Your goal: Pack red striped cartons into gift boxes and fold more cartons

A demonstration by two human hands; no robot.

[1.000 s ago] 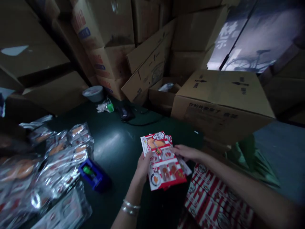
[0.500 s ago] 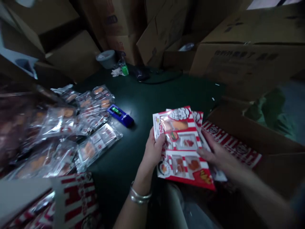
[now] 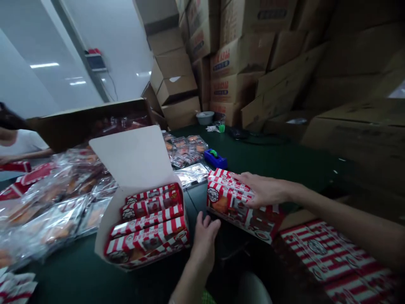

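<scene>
My right hand (image 3: 264,190) lies flat, fingers stretched out, on top of a small stack of red-and-white striped toy packs (image 3: 236,202) held tilted over the green table (image 3: 284,158). My left hand (image 3: 204,238) is below the stack's near left corner, fingers curled up toward its underside; whether it grips the stack is unclear. Just left of that hand stands an open white display box (image 3: 133,169) filled with rows of the same striped packs (image 3: 148,226).
Clear-wrapped packets (image 3: 53,207) cover the table's left side. A blue tape dispenser (image 3: 215,158) sits behind the stack. An open carton of striped packs (image 3: 332,257) is at lower right. Cardboard boxes (image 3: 234,63) are piled behind. Another person's arm (image 3: 25,154) shows at far left.
The view swung up and left, and the white display box came into view. My right hand moved on top of the stack. My left hand left the stack's side and dropped below its corner.
</scene>
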